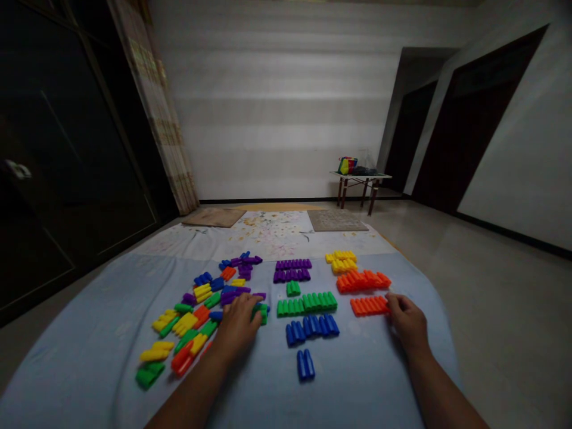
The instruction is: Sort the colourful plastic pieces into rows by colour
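My left hand [241, 325] reaches over a mixed pile of bullet-shaped plastic pieces, its thumb and forefinger closed around green pieces [263, 316]. At the right end of a short row of orange-red pieces [369, 306], my right hand [407, 325] is closed in a pinch at the last piece. A longer orange-red row [363, 281] lies just behind. Between my hands are rows of green pieces [307, 304], blue pieces [313, 329] and purple pieces [292, 270]. Two blue pieces [305, 364] lie nearer to me.
Yellow pieces [342, 261] are grouped at the back right. Loose yellow pieces [184, 325] and other colours spread across the left. A light blue cloth [357, 387] covers the table. Two brown mats [214, 217] lie at its far edge. A small side table [361, 176] stands beyond.
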Demonstrator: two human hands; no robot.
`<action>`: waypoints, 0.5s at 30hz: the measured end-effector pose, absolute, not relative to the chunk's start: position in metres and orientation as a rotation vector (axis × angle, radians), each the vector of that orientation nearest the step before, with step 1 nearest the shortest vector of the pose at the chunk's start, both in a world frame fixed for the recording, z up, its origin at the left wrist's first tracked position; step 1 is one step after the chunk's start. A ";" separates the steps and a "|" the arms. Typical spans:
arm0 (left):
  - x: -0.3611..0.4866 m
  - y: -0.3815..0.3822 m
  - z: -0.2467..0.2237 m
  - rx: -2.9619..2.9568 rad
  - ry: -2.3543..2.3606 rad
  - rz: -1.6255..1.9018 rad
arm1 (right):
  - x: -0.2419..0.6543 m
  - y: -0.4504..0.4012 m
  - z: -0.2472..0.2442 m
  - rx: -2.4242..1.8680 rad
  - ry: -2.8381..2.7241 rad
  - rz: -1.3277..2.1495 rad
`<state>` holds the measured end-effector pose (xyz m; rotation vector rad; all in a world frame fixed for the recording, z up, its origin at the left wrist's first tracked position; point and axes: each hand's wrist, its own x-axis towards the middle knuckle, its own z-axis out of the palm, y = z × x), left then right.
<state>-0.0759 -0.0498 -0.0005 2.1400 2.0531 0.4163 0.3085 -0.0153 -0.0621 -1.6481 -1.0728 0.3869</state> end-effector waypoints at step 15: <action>-0.066 -0.070 -0.020 2.266 1.906 0.507 | 0.309 -0.016 -0.061 -1.679 -1.086 0.376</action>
